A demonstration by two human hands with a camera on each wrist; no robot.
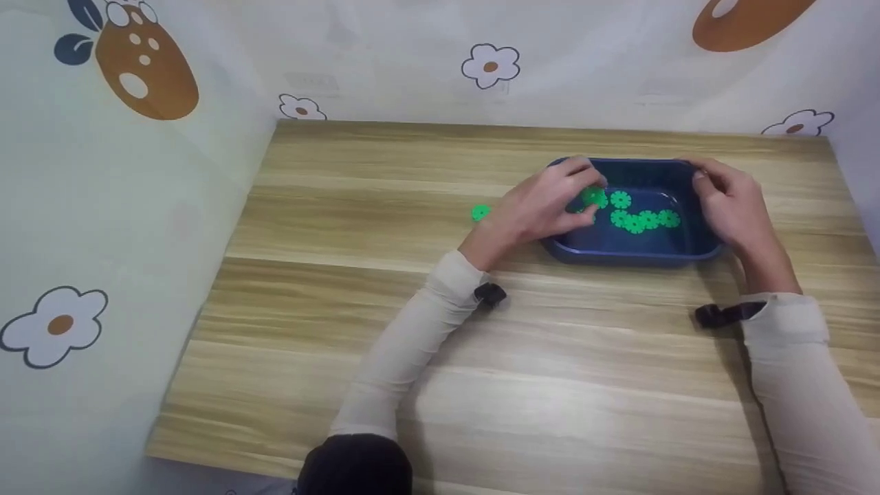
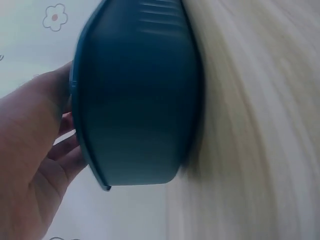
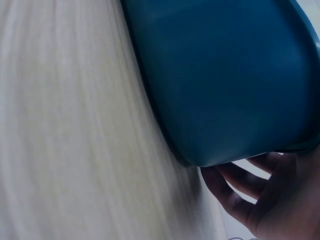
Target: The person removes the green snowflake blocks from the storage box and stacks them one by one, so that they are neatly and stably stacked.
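"While the left grip (image 1: pixel 536 207) pinches a green disc (image 1: pixel 595 197) inside the blue tub (image 1: pixel 629 243), why does the right grip (image 1: pixel 741 210) hold the tub's end?"

"Probably to steady it on the desk (image 1: pixel 330 309); more discs (image 1: pixel 636 223) lie inside, one disc (image 1: pixel 480 212) outside."

The left hand (image 1: pixel 540 206) reaches over the left end of a blue tub (image 1: pixel 632 259), a green disc (image 1: pixel 595 197) between its thumb and fingers. The right hand (image 1: pixel 737 203) grips the tub's right end, its thumb over the rim. On the tub floor, four discs (image 1: pixel 636 223) lie in a touching row, with another (image 1: pixel 621 200) just above the row's left end. A lone disc (image 1: pixel 479 212) lies on the worktop (image 1: pixel 330 309), left of the tub and partly behind the left hand. Pale sleeves (image 1: pixel 790 371) cover both forearms. Beyond, the wall (image 1: pixel 392 62) carries outlined flowers (image 1: pixel 490 67).
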